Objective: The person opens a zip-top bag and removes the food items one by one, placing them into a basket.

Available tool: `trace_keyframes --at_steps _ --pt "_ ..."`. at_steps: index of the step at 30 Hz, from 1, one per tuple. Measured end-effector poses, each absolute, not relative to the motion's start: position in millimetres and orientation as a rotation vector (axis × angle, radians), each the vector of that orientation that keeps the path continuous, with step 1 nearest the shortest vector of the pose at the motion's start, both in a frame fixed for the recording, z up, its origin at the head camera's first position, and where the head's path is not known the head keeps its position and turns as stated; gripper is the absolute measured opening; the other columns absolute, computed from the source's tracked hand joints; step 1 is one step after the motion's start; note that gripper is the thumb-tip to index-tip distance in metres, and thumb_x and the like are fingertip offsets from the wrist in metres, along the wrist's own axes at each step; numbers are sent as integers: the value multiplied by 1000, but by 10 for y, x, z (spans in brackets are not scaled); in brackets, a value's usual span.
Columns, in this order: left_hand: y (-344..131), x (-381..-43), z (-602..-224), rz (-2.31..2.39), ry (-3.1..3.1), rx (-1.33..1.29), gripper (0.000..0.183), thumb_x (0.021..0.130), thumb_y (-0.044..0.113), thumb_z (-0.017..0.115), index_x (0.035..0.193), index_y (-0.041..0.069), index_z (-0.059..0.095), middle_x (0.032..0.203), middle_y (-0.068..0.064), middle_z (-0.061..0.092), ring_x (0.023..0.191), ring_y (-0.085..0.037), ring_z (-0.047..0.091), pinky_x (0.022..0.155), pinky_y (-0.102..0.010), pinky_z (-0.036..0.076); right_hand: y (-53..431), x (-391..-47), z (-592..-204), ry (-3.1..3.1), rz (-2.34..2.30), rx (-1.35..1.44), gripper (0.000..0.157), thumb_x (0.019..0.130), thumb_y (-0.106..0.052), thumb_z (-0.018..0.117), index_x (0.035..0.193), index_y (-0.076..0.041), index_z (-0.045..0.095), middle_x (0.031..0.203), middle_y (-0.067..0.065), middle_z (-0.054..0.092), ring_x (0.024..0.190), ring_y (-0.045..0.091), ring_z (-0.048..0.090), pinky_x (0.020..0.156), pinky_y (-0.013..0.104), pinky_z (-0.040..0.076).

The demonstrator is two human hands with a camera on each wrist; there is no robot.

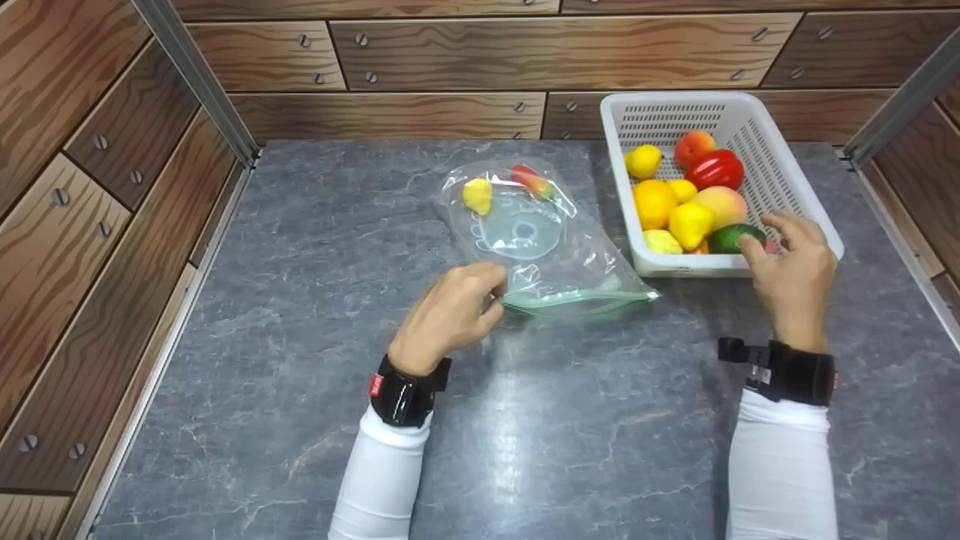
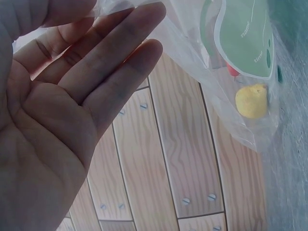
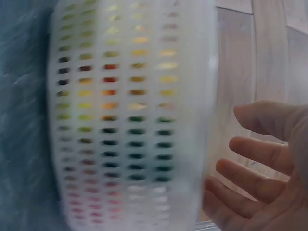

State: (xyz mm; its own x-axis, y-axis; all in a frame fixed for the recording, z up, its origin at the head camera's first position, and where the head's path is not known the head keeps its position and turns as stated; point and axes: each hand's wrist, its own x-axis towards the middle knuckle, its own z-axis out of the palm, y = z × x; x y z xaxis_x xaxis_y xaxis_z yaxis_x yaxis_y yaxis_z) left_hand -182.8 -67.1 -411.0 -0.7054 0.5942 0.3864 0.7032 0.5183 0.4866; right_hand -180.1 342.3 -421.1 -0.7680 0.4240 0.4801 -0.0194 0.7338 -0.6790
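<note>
My left hand pinches the open-edge corner of a clear zip bag with a green seal strip; the bag's edge also shows at the fingertips in the left wrist view. Inside the bag lie a small yellow fruit and a long red-and-yellow piece. Over the near right corner of a white basket, my right hand has its fingers spread and holds nothing. Its thumb overlaps a dark green oval fruit in the head view. The right wrist view shows the fingers beside the basket's slotted wall.
The basket also holds an orange, a red bell pepper, peaches and several yellow fruits. It stands at the right of the grey marbled table. Wood-patterned walls enclose the back and sides.
</note>
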Motion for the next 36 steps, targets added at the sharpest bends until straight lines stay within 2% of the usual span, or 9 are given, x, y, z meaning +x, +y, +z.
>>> trace_keyframes --at_steps 3,7,9,16,21,24,28,31,36 --pt "-673 -1828 -4109 -958 -2574 -1118 16 81 -6 64 80 8 55 78 -7 57 71 -14 49 60 -26 45 3296 -1734 -4096 -2241 944 -216 30 88 -1 74 118 7 73 128 19 69 107 13 64 88 6 44" --pt "-674 -1826 -4105 -958 -2562 -1122 16 81 -6 63 80 8 55 77 -5 55 70 -13 49 61 -26 44 3055 -1622 -3955 -2176 934 33 24 85 6 75 109 7 76 113 21 74 94 -11 55 88 7 45" --pt "-673 -1824 -4102 -954 -2558 -1124 16 81 -6 63 80 8 55 77 -3 52 70 -13 48 60 -26 44 2921 -1563 -3895 -2163 907 183 23 83 9 76 105 6 77 107 22 75 94 -6 58 91 9 45" --pt "-670 -1823 -4089 -950 -2558 -1119 16 81 -6 63 80 8 55 77 -2 52 70 -14 49 61 -26 45 2502 -1392 -3761 -2168 896 586 27 78 13 78 103 2 77 103 18 76 98 25 69 101 16 48" --pt "-670 -1824 -4079 -961 -2565 -1114 15 81 -5 63 81 8 56 78 -8 58 71 -14 50 61 -27 46 2332 -1326 -3751 -2199 916 811 29 75 14 79 101 1 77 101 16 76 91 30 71 97 13 49" --pt "-672 -1822 -4078 -961 -2567 -1111 14 82 -5 63 82 8 56 79 -9 59 71 -14 51 61 -27 46 2276 -1323 -3771 -2267 886 972 27 75 11 80 100 -1 78 98 12 77 86 27 72 91 12 51" --pt "-671 -1818 -4079 -953 -2558 -1107 15 82 -4 64 81 9 56 78 -3 55 71 -14 51 61 -27 46 2185 -1335 -3828 -2475 810 1120 23 82 3 79 105 -2 78 101 10 78 88 26 75 83 29 61" --pt "-662 -1813 -4078 -953 -2532 -1119 14 82 -4 64 82 9 56 79 -2 54 72 -14 51 62 -26 47 2088 -1341 -3875 -2655 742 1122 26 89 1 72 115 0 76 110 14 77 99 30 75 86 45 61" --pt "-632 -1804 -4082 -934 -2473 -1153 14 83 -4 63 85 8 58 84 -3 58 72 -14 53 63 -25 48 1944 -1379 -3971 -2789 642 1046 30 96 6 57 123 2 69 116 18 73 106 34 72 93 49 58"
